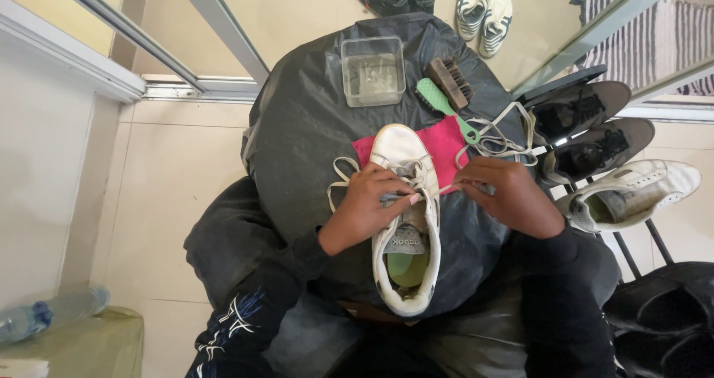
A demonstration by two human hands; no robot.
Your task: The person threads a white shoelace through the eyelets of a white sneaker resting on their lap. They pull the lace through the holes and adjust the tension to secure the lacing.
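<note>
i see two hands at work on one white sneaker [405, 222] that lies on a round worktop [297, 140] draped in black plastic sheeting. counting from left to right: one clear plastic bottle [44, 315] lying at the lower left, one clear square tub [372, 70] at the far edge of the worktop, one pink cloth [446, 143] under the toe of the sneaker, one green-handled brush [445, 104] and one dark wooden brush [450, 80] just beside it, one loose pale lace [502, 136] coiled near the brushes, and three more shoes on a rack [632, 244] at the right, two grey-brown and one white. two further pairs of shoes stand on the floor beyond the worktop.

the floor is pale tile, with a metal-framed glass partition running behind the worktop and a striped cloth [669, 39] at the upper right.

the sneaker sits in the middle of the worktop, toe pointing away from me, heel toward my lap. it is scuffed white with a green insole showing inside, and a pale lace loops out on its left side.

my left hand [368, 207] is curled closed over the tongue and eyelets, fingers pinching the lace. my right hand [509, 196] is closed just right of the sneaker, pinching a lace end pulled taut from the eyelets.
</note>
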